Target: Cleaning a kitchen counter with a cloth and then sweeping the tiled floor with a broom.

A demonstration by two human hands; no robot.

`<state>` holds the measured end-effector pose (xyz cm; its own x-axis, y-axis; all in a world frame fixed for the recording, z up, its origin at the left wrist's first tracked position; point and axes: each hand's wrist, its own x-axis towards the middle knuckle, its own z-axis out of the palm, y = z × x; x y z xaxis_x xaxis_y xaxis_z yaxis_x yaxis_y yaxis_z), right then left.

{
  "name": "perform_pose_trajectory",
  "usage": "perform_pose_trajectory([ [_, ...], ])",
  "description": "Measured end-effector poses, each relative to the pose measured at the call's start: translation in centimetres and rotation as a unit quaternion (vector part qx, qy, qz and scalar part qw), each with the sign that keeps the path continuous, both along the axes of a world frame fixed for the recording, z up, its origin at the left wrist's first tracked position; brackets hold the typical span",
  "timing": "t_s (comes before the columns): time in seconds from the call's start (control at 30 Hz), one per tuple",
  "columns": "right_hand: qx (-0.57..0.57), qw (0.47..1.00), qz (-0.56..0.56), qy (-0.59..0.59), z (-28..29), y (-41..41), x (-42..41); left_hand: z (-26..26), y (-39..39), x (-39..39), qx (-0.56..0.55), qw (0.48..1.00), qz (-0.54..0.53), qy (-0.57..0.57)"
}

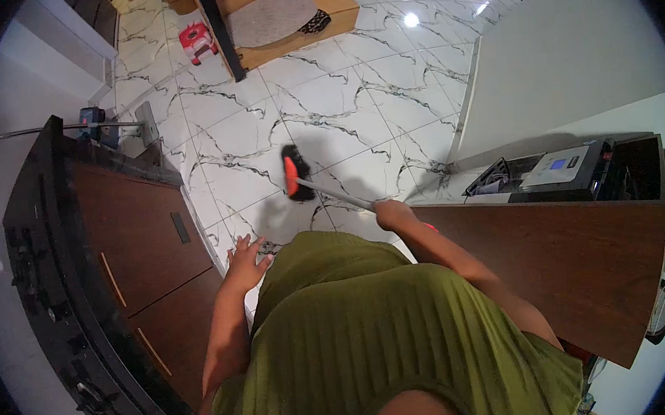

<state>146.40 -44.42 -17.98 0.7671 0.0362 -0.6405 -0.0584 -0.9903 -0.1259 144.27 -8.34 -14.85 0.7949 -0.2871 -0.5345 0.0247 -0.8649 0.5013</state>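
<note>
My right hand (395, 215) is closed around the grey handle of a broom (331, 192). The broom's head, red on top with black bristles, rests on the white marble-patterned floor tiles (224, 122) in front of me. My left hand (248, 263) holds nothing; its fingers are spread beside my green pleated garment (378, 322), near the dark wooden cabinet on the left. The lower end of my right fist hides part of the handle, and a small red bit shows behind my right wrist.
A dark wooden cabinet (138, 224) with a black top stands at left. Another wooden unit (550, 259), with a silver and black appliance (560, 165), stands at right. Ahead are wooden steps (345, 11) with a grey mat (271, 18), a black post (221, 33) and a red stool (197, 41).
</note>
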Motion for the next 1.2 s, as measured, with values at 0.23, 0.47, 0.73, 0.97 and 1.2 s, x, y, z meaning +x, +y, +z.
perform_pose_trajectory([
  [0.23, 0.069, 0.996, 0.036, 0.033, 2.5, -10.2, 4.8, -0.2, 0.1, 1.1, -0.023, 1.000, -0.001, -0.020],
  [0.47, -0.110, 0.979, -0.110, 0.128, 20.6, -22.2, 9.7, -0.7, -2.7, 4.5, -0.031, 0.998, -0.031, -0.033],
  [0.73, -0.297, 0.952, -0.067, 0.023, 9.8, -28.4, 8.2, -0.4, -6.9, 7.6, -0.058, 0.998, -0.016, -0.022],
  [0.97, -0.134, 0.979, -0.103, 0.114, 3.5, -27.3, 13.7, 0.4, -7.4, 10.2, -0.044, 0.997, 0.055, 0.011],
  [1.2, 0.015, 0.996, -0.053, 0.065, -2.0, -20.1, 19.4, 4.2, -15.7, 18.5, -0.074, 0.997, 0.003, -0.024],
])
